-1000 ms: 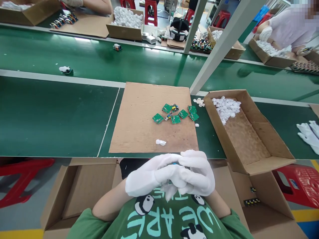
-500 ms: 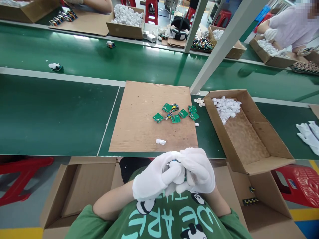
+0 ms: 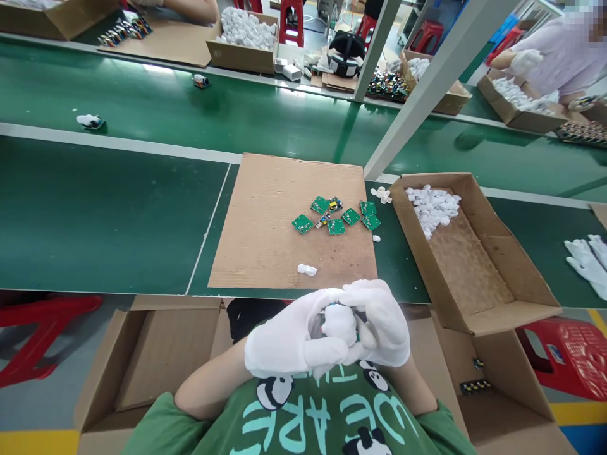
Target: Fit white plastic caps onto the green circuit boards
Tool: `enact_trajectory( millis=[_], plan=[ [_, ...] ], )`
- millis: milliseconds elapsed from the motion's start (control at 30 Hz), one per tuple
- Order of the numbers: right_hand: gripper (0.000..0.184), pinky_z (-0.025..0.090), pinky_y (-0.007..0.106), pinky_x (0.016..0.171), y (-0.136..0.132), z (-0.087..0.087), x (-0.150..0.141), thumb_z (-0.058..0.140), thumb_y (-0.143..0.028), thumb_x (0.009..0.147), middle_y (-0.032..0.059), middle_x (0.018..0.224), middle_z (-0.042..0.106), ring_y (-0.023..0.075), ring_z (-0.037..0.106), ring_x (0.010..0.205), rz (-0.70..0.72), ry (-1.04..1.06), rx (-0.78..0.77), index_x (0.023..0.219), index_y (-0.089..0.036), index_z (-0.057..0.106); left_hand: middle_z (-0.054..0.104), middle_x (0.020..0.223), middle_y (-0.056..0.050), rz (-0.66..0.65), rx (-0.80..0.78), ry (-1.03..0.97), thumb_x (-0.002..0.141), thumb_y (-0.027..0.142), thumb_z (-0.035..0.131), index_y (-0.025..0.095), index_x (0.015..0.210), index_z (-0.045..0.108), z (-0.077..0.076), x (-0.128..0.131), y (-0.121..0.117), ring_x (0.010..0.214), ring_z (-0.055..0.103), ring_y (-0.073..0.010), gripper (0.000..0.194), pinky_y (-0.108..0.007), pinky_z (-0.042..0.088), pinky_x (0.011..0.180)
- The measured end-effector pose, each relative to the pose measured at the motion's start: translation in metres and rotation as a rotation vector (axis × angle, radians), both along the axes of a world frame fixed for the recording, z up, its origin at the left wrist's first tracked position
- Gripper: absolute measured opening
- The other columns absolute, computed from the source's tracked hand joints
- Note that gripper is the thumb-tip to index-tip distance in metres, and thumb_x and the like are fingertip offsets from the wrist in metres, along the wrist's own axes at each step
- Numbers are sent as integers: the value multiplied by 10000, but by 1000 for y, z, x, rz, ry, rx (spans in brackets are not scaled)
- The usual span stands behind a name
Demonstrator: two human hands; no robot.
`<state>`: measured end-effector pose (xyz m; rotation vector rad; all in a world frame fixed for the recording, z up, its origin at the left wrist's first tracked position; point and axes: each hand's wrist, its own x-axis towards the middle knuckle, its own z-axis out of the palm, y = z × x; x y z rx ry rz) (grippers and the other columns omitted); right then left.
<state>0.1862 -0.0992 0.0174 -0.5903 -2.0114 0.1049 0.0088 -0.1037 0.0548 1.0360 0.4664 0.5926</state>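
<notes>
Both hands wear white gloves and meet in front of my chest, below the table edge. My left hand [image 3: 289,341] and my right hand [image 3: 382,322] are closed together around a small white part [image 3: 339,323] with a bit of blue and red showing. Much of that part is hidden by the fingers. On the cardboard sheet [image 3: 265,221] ahead lie several small green circuit boards [image 3: 336,218] and one loose white piece [image 3: 306,270].
An open carton [image 3: 493,278] at the right holds several white plastic pieces [image 3: 431,205]. White gloves [image 3: 588,259] lie at the far right. Empty cartons [image 3: 147,360] flank my lap. A slanted white post [image 3: 417,82] crosses the green belt [image 3: 190,107], where two small items [image 3: 89,120] ride. Other people work across it.
My hands stayed clasped near my chest and turned the part, so its white face now shows between the fingers. The two items on the far belt drifted left.
</notes>
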Motion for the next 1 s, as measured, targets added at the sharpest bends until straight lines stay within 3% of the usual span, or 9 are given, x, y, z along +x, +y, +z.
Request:
enact_trajectory(
  millis=[167, 300, 400, 467, 567, 733, 833, 1000],
  plan=[
    [372, 580, 374, 708, -1, 3, -3, 413, -442, 1016, 90, 983, 612, 225, 620, 935, -39, -3, 27, 1257, -189, 543, 601, 721, -11, -5, -30, -25, 867, 268, 575, 153, 782, 592, 0, 0, 0, 458, 458, -62, 144, -209, 377, 451],
    [487, 588, 402, 739, -2, 6, 0, 447, -510, 992, 84, 976, 636, 219, 630, 890, -12, 6, -110, 1358, -192, 486, 606, 740, -32, 25, -16, -100, 848, 362, 617, 158, 796, 618, 0, 1, 2, 586, 539, -119, 210, -257, 447, 579],
    [481, 585, 405, 794, -2, 11, 5, 500, -528, 964, 89, 986, 625, 238, 632, 974, 13, -136, -178, 1310, -196, 537, 614, 753, -13, 36, -76, -50, 891, 330, 580, 161, 918, 638, -1, 0, 2, 468, 459, -64, 181, -225, 399, 496],
    [495, 587, 397, 795, -1, 13, 5, 537, -541, 941, 85, 986, 630, 237, 642, 973, 25, -130, -191, 1302, -201, 533, 642, 793, -22, 15, -85, -49, 880, 342, 607, 159, 894, 617, -3, -2, 3, 434, 443, -49, 184, -211, 375, 449],
    [559, 596, 388, 723, 1, 15, 2, 559, -575, 915, 85, 981, 650, 226, 669, 873, 30, -41, -230, 1328, -206, 487, 666, 823, -50, 8, -124, -77, 893, 436, 602, 158, 776, 538, -7, -2, 2, 426, 461, -51, 309, -197, 341, 396],
    [584, 577, 337, 599, 6, 18, -5, 600, -557, 905, 60, 921, 661, 190, 660, 724, 35, -8, -169, 1364, -241, 425, 643, 756, -41, 106, -161, -116, 944, 522, 501, 154, 848, 537, -14, 3, -1, 381, 390, -38, 382, -188, 265, 349],
    [581, 572, 341, 638, 6, 16, -4, 570, -577, 918, 57, 928, 654, 189, 648, 758, -11, -30, -142, 1368, -233, 442, 616, 692, -26, 107, -93, -77, 918, 472, 544, 145, 827, 581, -14, 5, 0, 408, 419, -59, 341, -202, 314, 391],
    [418, 563, 329, 746, 8, 12, 0, 456, -506, 993, 55, 948, 610, 178, 618, 821, 25, -155, -83, 1299, -235, 545, 582, 646, -4, 96, -2, 23, 793, 193, 583, 141, 788, 628, -8, 5, 7, 533, 496, -103, 69, -226, 407, 517]
  ],
)
